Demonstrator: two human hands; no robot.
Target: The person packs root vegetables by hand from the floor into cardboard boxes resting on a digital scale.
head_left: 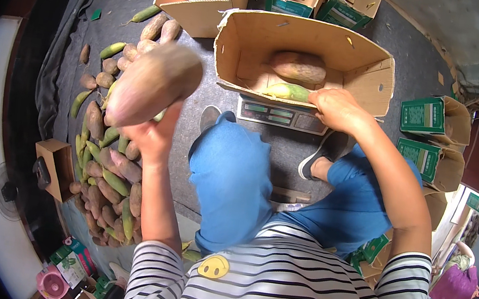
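Observation:
My left hand (156,137) is raised, closed around a large brown-pink oblong vegetable (155,81), blurred by motion. A bit of green shows between palm and vegetable; I cannot tell what it is. My right hand (338,109) reaches over the near wall of an open cardboard box (247,47), its fingers closed on one end of a green oblong vegetable (287,91) inside. Behind that, a brown oblong vegetable (299,66) lies in the box. The box rests on a digital scale (282,115) with its display toward me.
A pile of brown and green vegetables (108,180) spreads over the dark floor cloth (179,169) at left. More cardboard boxes (295,5) stand at the far side, and green-sided boxes (424,116) at right. My knees are close to the scale. Another person (457,281) appears far right.

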